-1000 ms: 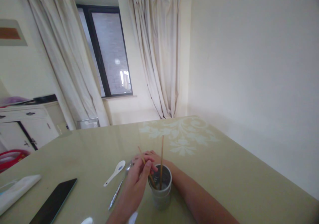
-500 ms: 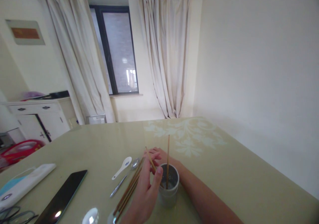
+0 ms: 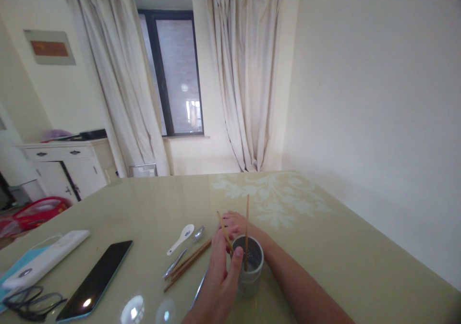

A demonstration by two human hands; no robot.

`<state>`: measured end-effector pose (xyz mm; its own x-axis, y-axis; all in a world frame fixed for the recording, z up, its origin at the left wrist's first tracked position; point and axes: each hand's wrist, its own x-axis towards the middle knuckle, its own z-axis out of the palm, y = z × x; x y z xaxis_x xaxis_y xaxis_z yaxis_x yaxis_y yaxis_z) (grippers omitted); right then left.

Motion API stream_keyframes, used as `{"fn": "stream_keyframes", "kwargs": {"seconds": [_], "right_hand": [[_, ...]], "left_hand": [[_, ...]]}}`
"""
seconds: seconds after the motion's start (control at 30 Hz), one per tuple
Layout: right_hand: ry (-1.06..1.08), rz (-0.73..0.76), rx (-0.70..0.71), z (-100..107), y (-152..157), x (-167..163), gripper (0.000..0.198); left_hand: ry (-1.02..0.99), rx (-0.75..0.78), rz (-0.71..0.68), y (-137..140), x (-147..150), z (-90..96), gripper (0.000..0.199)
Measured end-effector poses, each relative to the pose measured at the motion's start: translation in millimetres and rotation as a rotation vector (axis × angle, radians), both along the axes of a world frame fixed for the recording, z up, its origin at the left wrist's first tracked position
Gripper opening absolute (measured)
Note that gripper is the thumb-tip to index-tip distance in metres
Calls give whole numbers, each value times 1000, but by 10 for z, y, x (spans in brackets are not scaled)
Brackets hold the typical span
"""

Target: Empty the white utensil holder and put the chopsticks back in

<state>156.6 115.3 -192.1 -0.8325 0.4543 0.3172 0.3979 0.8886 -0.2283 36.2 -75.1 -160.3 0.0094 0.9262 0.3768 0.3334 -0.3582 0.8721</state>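
My left hand (image 3: pixel 220 276) curves round the left side of a grey cup (image 3: pixel 251 281), its thumb at the rim. Two wooden chopsticks stand in the cup: an upright chopstick (image 3: pixel 247 228) and a leaning chopstick (image 3: pixel 224 232) that passes between my left thumb and fingers. My right hand (image 3: pixel 238 221) is behind the cup, with its fingertips hidden by my left hand; its forearm runs along the cup's right side. Several more chopsticks (image 3: pixel 189 265) lie left of my left hand, beside a metal spoon (image 3: pixel 199 233) and a white spoon (image 3: pixel 181 239).
Another thin metal handle (image 3: pixel 199 289) shows partly beside my left wrist. Left on the glossy table (image 3: pixel 144 209) lie a black phone (image 3: pixel 96 280), a white oblong device (image 3: pixel 48 259) and a dark cable (image 3: pixel 32 302). A wall (image 3: pixel 370 122) borders the right edge.
The loose chopsticks have turned and shifted, uncovering a metal handle by my left wrist. The view has swung slightly left. Both hands keep about the same place around the cup.
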Motion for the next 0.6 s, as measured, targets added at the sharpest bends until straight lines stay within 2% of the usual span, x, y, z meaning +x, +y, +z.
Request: {"fn": "stream_keyframes", "kwargs": {"seconds": [0.1, 0.23, 0.4, 0.5, 0.6], "right_hand": [[-12, -90, -44, 66, -62, 203, 7], [15, -314, -83, 150, -261, 647, 18], [52, -556, -144, 157, -572, 1162, 21], [117, -645, -182, 101, -760, 1300, 20], [235, -672, -225, 64, -881, 1324, 17]], "left_hand": [[8, 9, -40, -8, 25, 27, 52], [-15, 54, -4, 24, 45, 28, 52], [-19, 106, 5, 89, 13, -34, 50], [-26, 106, -11, 116, -20, -42, 51], [-27, 82, -55, 137, -57, -35, 56]]}}
